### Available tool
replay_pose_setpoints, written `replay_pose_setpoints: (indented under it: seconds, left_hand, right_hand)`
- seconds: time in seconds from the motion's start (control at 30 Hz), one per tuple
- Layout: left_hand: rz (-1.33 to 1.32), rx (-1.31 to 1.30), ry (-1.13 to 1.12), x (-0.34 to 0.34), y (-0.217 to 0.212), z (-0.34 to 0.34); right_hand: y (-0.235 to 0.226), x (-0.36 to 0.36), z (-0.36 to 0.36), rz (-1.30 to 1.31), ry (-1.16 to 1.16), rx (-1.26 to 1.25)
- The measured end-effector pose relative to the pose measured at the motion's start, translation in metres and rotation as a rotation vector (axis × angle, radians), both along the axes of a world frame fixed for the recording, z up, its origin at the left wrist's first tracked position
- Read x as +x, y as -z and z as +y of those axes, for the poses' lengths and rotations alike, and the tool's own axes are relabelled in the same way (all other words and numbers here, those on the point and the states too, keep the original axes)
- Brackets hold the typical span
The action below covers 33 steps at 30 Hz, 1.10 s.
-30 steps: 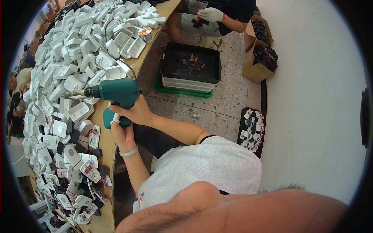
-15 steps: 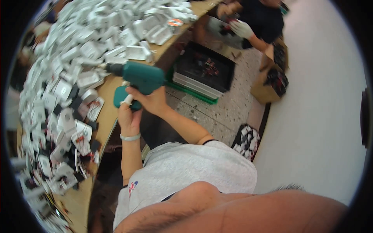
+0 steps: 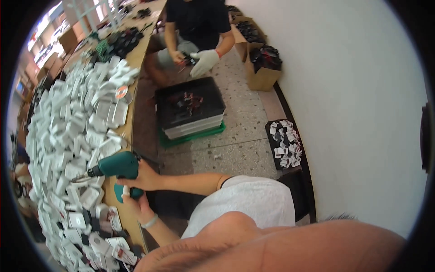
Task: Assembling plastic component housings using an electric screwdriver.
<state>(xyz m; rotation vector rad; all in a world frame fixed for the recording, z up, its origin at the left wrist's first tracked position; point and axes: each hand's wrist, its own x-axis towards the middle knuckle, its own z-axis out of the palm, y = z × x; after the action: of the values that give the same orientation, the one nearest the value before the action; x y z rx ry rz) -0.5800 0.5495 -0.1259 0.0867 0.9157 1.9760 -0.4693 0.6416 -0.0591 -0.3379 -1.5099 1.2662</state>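
I hold a teal cordless screwdriver [image 3: 118,165] in both hands at the edge of the wooden table [image 3: 131,115]. My right hand [image 3: 144,176] wraps its pistol grip from the right. My left hand [image 3: 131,200], with a pale band on the wrist, is closed around the base of the handle from below. The bit points left and touches a white plastic housing [image 3: 80,179] in the heap of white housings [image 3: 77,131] that covers the table.
On the floor to the right, black trays [image 3: 190,109] are stacked on a green crate. A seated co-worker's white-gloved hand [image 3: 203,62] works above them. Cardboard boxes of black parts [image 3: 262,63] and a black tray of white pieces [image 3: 283,144] line the white wall.
My view has swung, so the co-worker and the wall now show more fully. The screwdriver stays in both hands, its bit lower and further left over the heap.
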Motion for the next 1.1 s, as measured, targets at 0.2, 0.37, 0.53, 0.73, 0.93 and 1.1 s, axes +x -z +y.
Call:
replay_pose_setpoints:
  seconds: [0.2,0.37,0.53,0.73,0.93,1.1]
  left_hand:
    - [0.09,-0.114,-0.018,0.03,-0.01,0.011]
    - [0.094,0.13,0.012,0.013,0.006,0.007]
    - [0.011,0.17,-0.087,-0.014,-0.03,-0.027]
    - [-0.026,0.269,-0.057,0.015,-0.042,-0.117]
    - [0.087,0.387,-0.342,0.085,-0.059,-0.194]
    - [0.062,0.259,-0.549,0.106,-0.041,-0.215]
  right_hand:
    - [0.002,0.022,0.017,0.03,-0.028,-0.036]
    - [0.002,0.008,0.016,0.044,0.001,-0.081]
    - [-0.018,-0.034,-0.036,-0.092,-0.038,-0.109]
    - [-0.01,-0.027,-0.146,-0.168,0.055,-0.113]
    - [-0.008,0.025,-0.225,-0.082,0.019,0.038]
    - [-0.012,0.042,-0.266,-0.065,-0.1,0.087]
